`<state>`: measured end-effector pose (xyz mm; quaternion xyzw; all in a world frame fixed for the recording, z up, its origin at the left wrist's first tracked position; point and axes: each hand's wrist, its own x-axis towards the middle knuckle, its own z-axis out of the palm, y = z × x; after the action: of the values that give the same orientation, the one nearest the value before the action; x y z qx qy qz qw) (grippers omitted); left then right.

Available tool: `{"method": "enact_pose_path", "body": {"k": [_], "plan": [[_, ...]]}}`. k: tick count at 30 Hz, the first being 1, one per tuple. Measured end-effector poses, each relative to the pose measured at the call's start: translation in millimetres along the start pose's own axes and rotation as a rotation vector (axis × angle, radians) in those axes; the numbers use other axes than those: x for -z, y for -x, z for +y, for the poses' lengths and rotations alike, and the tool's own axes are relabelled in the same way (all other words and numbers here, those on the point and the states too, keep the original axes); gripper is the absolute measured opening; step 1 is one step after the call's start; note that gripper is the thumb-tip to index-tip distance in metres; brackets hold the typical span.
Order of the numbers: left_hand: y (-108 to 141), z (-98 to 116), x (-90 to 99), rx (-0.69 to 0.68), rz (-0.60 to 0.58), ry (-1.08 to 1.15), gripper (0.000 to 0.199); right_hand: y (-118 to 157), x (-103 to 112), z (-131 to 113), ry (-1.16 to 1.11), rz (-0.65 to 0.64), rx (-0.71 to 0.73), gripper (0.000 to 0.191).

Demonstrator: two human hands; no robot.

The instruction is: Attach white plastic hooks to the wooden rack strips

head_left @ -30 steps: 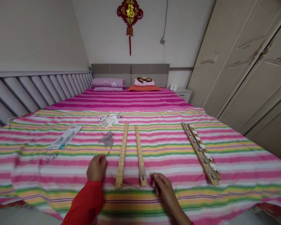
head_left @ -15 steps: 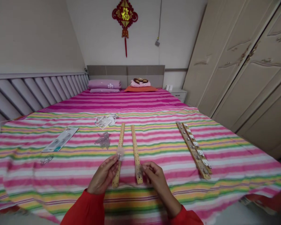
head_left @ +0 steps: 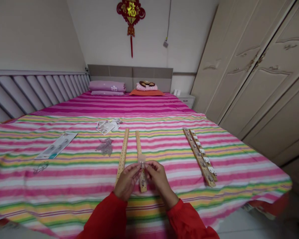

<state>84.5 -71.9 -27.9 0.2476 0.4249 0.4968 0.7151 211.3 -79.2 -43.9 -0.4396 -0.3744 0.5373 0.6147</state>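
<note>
Pinched between both hands is a small metal hook with a clear square backing [head_left: 142, 158], held just over a perforated wooden strip [head_left: 139, 144]. My left hand [head_left: 129, 178] grips its left side with thumb and fingertips. From the right, my right hand [head_left: 156, 176] pinches the same piece. A similar metal piece [head_left: 143, 183] sits on the near end of that strip. Left of it lies a second perforated wooden strip [head_left: 123, 153], its near end hidden behind my left hand.
On the striped bed cover lie a heap of clear pieces [head_left: 105, 146], opened packaging [head_left: 107, 126], a flat package [head_left: 57, 146] and thin wire-like loops [head_left: 41, 167]. To the right are two wooden strips [head_left: 198, 154] bearing metal pieces and white discs.
My left hand has moved right, carrying the small hook from over the left strip to the other strip. My right hand has come up to meet it. The camera view has shifted slightly.
</note>
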Motion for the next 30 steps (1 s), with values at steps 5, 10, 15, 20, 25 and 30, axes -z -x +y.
{"method": "enact_pose_path", "body": {"k": [5,10,15,20,25,30], "plan": [[-11,-7,2.7,-0.079,-0.015,-0.156,0.036,-11,3,3,-0.035,0.012,-0.027,0.028],[-26,-6,10.0,-0.213,0.022,-0.44,0.039,-23,7,16,-0.037,0.0,-0.081,0.022],[-41,-8,15.1,-0.239,0.017,-0.496,0.036,-32,11,34,-0.054,0.062,-0.104,0.023],[-49,-17,17.7,-0.191,0.039,-0.462,0.037,-36,12,45,-0.027,0.084,-0.096,0.02],[-54,-21,22.2,-0.223,0.068,-0.523,0.037,-36,13,51,0.047,0.099,-0.078,0.018],[-55,-20,23.1,-0.303,0.094,-0.601,0.034,-36,14,55,0.12,0.116,-0.019,0.014]]}}
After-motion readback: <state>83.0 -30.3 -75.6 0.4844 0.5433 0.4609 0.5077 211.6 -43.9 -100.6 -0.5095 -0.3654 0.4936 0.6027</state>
